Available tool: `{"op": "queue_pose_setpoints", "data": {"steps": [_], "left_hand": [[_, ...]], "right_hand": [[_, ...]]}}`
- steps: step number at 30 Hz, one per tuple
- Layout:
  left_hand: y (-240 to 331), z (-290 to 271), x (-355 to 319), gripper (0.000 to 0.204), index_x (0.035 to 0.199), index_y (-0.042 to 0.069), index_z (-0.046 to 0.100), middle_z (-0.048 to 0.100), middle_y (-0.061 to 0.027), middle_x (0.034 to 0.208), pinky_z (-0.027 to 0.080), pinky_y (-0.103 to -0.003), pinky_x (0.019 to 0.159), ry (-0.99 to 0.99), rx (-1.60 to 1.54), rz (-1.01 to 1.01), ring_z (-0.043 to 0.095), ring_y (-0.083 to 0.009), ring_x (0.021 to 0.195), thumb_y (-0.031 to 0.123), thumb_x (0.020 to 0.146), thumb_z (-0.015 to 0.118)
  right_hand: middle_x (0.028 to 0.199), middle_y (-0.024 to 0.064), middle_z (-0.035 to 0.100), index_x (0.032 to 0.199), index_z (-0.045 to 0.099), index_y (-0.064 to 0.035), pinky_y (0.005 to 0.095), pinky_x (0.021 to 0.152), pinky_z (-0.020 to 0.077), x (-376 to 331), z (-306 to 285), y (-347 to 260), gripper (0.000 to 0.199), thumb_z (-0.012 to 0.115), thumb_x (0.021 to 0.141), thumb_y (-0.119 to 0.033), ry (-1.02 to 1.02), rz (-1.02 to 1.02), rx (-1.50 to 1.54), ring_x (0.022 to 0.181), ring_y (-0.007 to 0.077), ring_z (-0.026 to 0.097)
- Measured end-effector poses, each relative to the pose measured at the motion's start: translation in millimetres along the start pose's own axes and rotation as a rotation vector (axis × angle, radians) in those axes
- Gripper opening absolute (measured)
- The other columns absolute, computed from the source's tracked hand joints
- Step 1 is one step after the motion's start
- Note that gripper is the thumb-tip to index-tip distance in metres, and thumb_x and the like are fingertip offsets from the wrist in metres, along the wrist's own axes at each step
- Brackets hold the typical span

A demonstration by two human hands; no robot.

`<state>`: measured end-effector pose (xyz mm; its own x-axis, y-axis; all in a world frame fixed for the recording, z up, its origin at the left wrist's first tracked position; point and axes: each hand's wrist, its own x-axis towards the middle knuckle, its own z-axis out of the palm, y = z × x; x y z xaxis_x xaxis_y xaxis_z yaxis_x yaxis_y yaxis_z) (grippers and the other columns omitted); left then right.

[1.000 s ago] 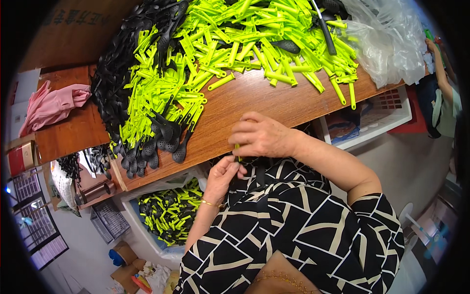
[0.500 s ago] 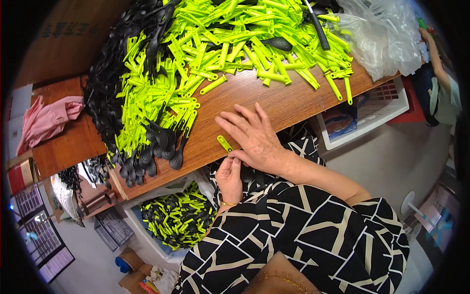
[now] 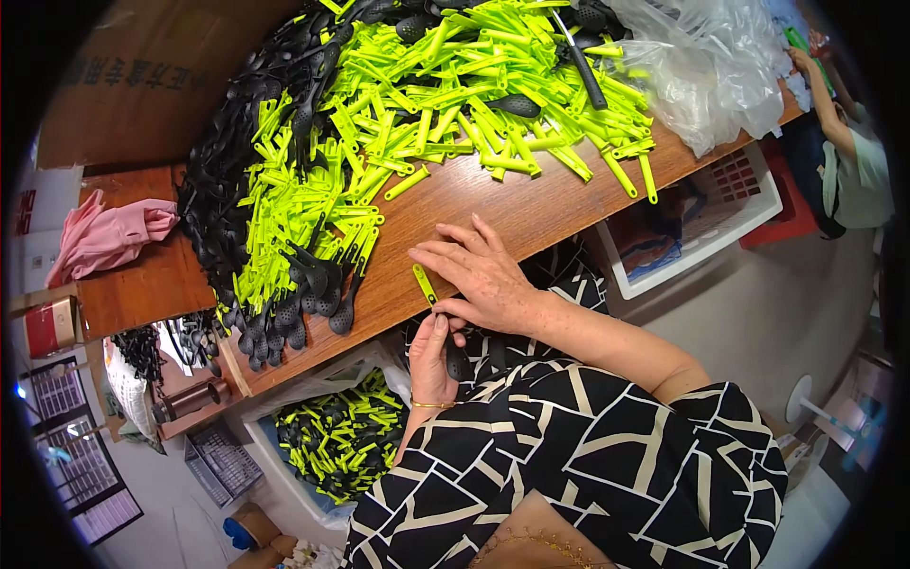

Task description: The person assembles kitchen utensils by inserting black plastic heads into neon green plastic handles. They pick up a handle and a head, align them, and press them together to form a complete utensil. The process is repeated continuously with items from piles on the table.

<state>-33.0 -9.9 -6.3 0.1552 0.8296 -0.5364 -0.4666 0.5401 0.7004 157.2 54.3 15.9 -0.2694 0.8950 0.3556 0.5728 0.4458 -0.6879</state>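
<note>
Bright, fairly even light fills the middle, laying a pale sheen on the brown wood-grain tabletop (image 3: 455,194), glaring off the pile of slim lime-green plastic handles (image 3: 313,180) and whitening folds of crumpled clear plastic sheeting (image 3: 701,81) at upper right. The brown cardboard box (image 3: 142,104) at upper left sits dim. I see straight lines bow toward the blackened rim, the far right edge softening
</note>
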Motion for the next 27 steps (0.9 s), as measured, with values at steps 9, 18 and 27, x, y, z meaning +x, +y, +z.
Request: {"op": "queue_pose_setpoints", "data": {"steps": [9, 18, 27], "left_hand": [[7, -4, -7, 0.035, 0.136, 0.000, 0.063, 0.079, -0.0142, 0.108, 0.054, -0.025, 0.080, 0.000, 0.165, 0.021, 0.067, -0.0120, 0.083, 0.014, 0.105, 0.070], [11, -3, -10, 0.028, 0.130, -0.003, 0.065, 0.079, -0.0159, 0.114, 0.054, -0.024, 0.084, -0.009, 0.291, 0.165, 0.068, -0.0094, 0.087, 0.012, 0.106, 0.068], [30, 18, -13, 0.017, 0.119, -0.004, 0.070, 0.079, -0.0084, 0.106, 0.055, -0.024, 0.080, 0.060, 0.558, 0.460, 0.068, -0.0073, 0.085, 0.006, 0.106, 0.067]], "right_hand": [[0.106, 0.0060, 0.074, 0.127, 0.070, -0.0093, 0.0437, 0.103, 0.0474, 14, -26, 15, 0.037, 0.075, 0.094, -0.023, -0.104, -0.019, 0.158, 0.114, 0.0283, 0.066], [0.104, 0.0059, 0.078, 0.122, 0.071, -0.0014, 0.0255, 0.087, 0.0574, 18, -10, 5, 0.022, 0.071, 0.102, -0.010, -0.372, 0.459, 0.842, 0.101, 0.0088, 0.073], [0.106, 0.0083, 0.078, 0.117, 0.073, 0.0016, 0.0271, 0.081, 0.0611, 16, -21, -18, 0.016, 0.068, 0.103, -0.004, -0.093, 0.354, 0.805, 0.089, 0.0124, 0.075]]}}
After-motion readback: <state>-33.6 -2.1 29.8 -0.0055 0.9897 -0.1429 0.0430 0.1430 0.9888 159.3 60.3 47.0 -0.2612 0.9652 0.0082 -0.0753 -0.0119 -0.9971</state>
